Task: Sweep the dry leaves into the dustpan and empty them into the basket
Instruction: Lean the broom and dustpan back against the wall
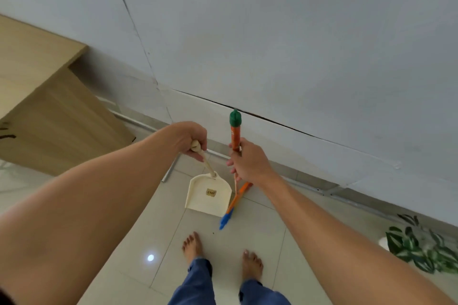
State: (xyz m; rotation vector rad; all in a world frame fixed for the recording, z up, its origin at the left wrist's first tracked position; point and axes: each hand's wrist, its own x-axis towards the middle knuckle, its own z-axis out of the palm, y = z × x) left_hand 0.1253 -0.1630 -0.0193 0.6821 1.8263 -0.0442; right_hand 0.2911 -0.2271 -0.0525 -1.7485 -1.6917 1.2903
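A cream dustpan with a small gold label hangs upright above the tiled floor, its long handle gripped at the top by my left hand. My right hand is closed around an orange broom handle with a green cap. The broom's orange and blue head sits just right of the dustpan, touching its edge. No dry leaves and no basket show in this view.
A white wall runs close behind the tools, with a metal rail along its base. A wooden cabinet stands at the left. A green leafy plant in a white pot lies at the right. My bare feet stand on the tiles below.
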